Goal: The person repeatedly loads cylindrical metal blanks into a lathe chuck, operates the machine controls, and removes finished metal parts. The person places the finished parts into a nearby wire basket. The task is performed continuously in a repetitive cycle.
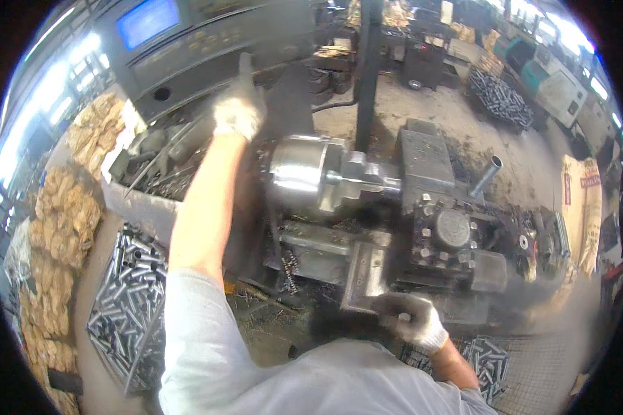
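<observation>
Nearest, in front of the chuck (298, 169) and to its right, the gloved right hand (415, 321) is beside a flat metal plate (365, 277). Its darkened fingers look bent, but blur hides whether they grip anything or touch the plate. Also nearer than the chuck, one heap of metal tubes (486, 366) lies off to the right and a larger tube pile (128, 297) off to the left. They may be finished or still waiting pieces; nothing visible settles which, so no count of done and left can be judged.

At the chuck itself, stepped metal pieces stick out toward the bolted tool block (453, 228) on its right. I cannot tell whether a tube is clamped there or whether the chuck is turning. Coiled shavings (290, 270) below it suggest that some cutting is already done.

Beyond the chuck, up to the left, the gloved left hand (239, 114) has one finger stretched out at the control panel (211, 52), whose blue screen (147, 22) is lit. Contact is unclear, and the remaining fingers are too blurred to read. This looks like a machine-setting step.

Farthest, well right of the chuck, sits a pile of metal parts (502, 97), their stage unclear.
</observation>
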Demonstrator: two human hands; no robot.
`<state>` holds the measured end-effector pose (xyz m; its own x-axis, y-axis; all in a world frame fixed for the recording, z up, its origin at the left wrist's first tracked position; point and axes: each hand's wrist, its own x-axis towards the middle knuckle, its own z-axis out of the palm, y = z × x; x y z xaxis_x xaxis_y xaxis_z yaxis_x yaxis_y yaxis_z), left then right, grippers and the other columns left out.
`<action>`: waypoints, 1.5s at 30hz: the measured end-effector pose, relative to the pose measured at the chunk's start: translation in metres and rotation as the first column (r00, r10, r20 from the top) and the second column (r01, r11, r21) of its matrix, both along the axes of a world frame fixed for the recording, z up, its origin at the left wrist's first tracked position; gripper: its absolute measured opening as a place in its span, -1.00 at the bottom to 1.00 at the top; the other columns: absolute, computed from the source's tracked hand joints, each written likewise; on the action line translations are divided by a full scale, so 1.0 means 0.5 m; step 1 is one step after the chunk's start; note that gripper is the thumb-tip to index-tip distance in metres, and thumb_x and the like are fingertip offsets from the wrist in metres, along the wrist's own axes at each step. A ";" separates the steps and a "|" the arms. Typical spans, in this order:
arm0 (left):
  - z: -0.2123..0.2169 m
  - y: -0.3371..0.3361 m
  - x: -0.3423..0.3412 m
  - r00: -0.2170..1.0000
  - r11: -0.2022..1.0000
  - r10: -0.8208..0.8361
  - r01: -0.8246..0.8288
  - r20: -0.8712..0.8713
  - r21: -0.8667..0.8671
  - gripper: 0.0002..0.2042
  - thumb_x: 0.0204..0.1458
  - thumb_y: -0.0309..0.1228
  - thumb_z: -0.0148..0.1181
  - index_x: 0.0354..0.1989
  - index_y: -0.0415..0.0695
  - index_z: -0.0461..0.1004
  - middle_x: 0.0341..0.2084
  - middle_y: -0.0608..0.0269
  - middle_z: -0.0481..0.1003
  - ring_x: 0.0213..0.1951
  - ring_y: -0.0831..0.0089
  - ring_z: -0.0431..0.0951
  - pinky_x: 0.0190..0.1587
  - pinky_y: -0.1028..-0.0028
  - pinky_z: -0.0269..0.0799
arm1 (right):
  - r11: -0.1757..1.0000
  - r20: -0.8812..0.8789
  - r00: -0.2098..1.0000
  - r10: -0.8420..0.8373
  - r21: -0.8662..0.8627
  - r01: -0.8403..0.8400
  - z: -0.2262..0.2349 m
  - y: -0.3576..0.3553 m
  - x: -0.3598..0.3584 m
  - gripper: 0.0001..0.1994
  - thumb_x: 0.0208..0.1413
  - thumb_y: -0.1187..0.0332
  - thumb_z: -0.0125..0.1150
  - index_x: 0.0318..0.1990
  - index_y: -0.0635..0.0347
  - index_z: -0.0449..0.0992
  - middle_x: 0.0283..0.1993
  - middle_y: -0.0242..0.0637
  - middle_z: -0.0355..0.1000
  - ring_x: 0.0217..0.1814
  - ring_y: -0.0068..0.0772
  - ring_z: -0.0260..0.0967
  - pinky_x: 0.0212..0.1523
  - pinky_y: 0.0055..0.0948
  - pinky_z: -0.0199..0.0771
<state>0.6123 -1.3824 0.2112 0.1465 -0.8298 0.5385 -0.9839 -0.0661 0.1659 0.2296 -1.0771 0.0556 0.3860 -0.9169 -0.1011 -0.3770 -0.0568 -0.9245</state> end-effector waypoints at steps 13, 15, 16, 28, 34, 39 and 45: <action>-0.460 0.604 -0.100 0.866 0.915 -0.320 0.388 -0.383 0.112 -0.63 0.12 -0.21 0.36 0.07 -0.07 0.58 -0.31 -0.05 0.64 -0.24 -0.08 0.68 -0.19 0.04 0.61 | 0.914 -0.051 0.912 0.407 0.028 -0.406 -0.192 0.032 0.110 -0.61 0.18 0.36 0.49 0.14 0.24 0.64 0.00 -0.17 0.70 0.02 -0.40 0.66 0.12 -0.37 0.66; -0.624 0.860 -0.040 0.847 0.983 0.083 0.017 -0.526 0.183 -0.61 0.19 -0.14 0.34 0.10 -0.09 0.56 -0.19 -0.08 0.65 -0.14 -0.17 0.65 -0.09 -0.02 0.59 | 0.862 -0.002 0.862 0.506 -0.024 -0.506 -0.229 0.059 0.194 -0.63 0.18 0.39 0.47 0.12 0.30 0.64 -0.03 -0.14 0.71 -0.02 -0.42 0.67 0.06 -0.40 0.66; -0.699 1.014 -0.006 0.739 0.927 0.326 -0.127 -0.590 0.353 -0.54 0.19 -0.06 0.34 0.16 -0.07 0.55 -0.08 -0.09 0.65 -0.05 -0.14 0.67 0.01 0.02 0.59 | 0.842 -0.004 0.877 0.480 0.283 -0.460 -0.250 0.088 0.235 -0.63 0.18 0.40 0.45 0.11 0.34 0.64 -0.04 -0.14 0.71 -0.04 -0.44 0.67 0.05 -0.40 0.66; -0.966 2.574 -0.720 -0.399 -0.878 -0.467 0.103 -0.789 0.467 -0.29 0.45 0.08 -0.08 0.35 -0.46 0.36 0.16 -0.25 0.58 0.14 0.01 0.64 0.18 0.16 0.53 | -0.234 -0.581 -0.317 0.750 0.216 -0.948 -0.418 0.789 0.811 -0.55 0.10 0.07 0.45 0.04 0.16 0.68 0.01 0.04 0.66 0.08 0.13 0.63 0.10 -0.11 0.61; -0.796 2.615 -0.915 -0.597 -0.917 -0.389 0.321 -0.702 0.235 -0.30 0.48 -0.05 -0.09 0.51 -0.46 0.14 0.39 -0.35 0.35 0.16 -0.19 0.61 0.18 0.00 0.57 | -0.594 -0.586 -0.601 0.544 0.237 -0.769 -0.426 1.100 0.940 -0.53 0.10 -0.04 0.41 0.01 0.09 0.66 -0.01 0.06 0.64 0.07 0.22 0.58 0.05 0.05 0.59; -0.839 2.657 -0.851 -0.759 -0.953 -0.302 0.233 -0.577 0.192 -0.38 0.45 -0.06 -0.04 0.40 -0.40 0.23 0.26 -0.24 0.41 0.07 -0.07 0.62 0.10 0.05 0.58 | -0.788 -0.568 -0.719 0.401 0.187 -0.587 -0.483 1.173 0.993 -0.52 0.18 -0.03 0.25 0.08 0.13 0.65 0.05 0.08 0.63 0.09 0.24 0.57 0.13 0.03 0.58; -1.006 2.617 -0.563 -0.837 -0.942 -0.071 -0.122 -0.543 0.311 -0.47 0.41 -0.08 0.02 0.27 -0.33 0.35 0.11 -0.11 0.49 -0.03 0.07 0.62 0.01 0.12 0.58 | -0.820 -0.572 -0.764 0.299 0.255 -0.512 -0.617 1.140 1.081 -0.57 0.10 0.06 0.29 0.06 0.07 0.65 -0.02 0.06 0.65 0.02 0.23 0.59 0.04 0.07 0.59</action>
<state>0.3309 -0.0736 -0.2920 -0.3084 0.9477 0.0823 0.7430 0.1859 0.6430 0.7701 -0.5073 -0.2527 0.2146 0.8181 -0.5335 0.6798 -0.5173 -0.5199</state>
